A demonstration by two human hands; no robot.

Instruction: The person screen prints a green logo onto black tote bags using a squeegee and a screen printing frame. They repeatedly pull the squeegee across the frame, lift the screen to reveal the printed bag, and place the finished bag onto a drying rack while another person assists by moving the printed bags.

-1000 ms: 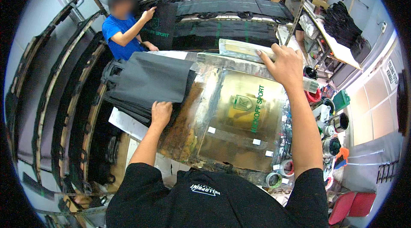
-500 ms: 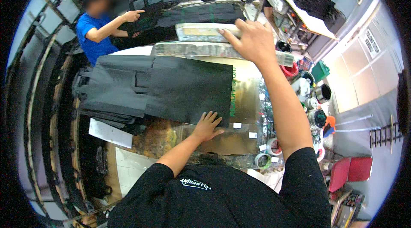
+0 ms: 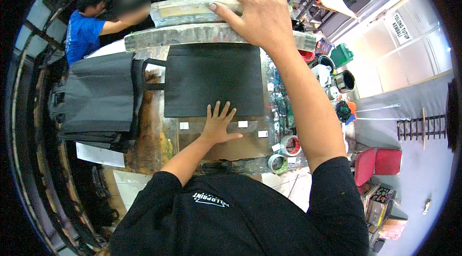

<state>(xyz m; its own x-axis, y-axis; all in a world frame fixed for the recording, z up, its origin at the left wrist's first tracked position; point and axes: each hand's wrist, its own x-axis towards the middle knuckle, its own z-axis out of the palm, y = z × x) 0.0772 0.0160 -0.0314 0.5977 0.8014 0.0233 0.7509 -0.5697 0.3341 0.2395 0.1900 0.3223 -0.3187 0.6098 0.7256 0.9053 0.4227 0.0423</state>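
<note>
A black fabric tote bag lies flat on a brown board, its handles pointing left toward a stack of similar black bags. My left hand rests with spread fingers on the bag's near edge and the board below it. Beyond the bag, my right hand is closed on a pale wooden bar, thumb along its near face. Just under that bar runs a longer, paint-stained frame edge, raised over the bag's far side. What my right fingers grip behind the bar is hidden.
Rolls of tape sit at the table's near right corner, with small white tabs around the board. Cans and tubs crowd the right side. A white sheet sticks out under the stack. A person in blue works at the far left.
The tote bag has shifted off the stack and now lies squarely on the board, handles showing. My left hand stays at its near edge. The right hand keeps hold of the bar.
</note>
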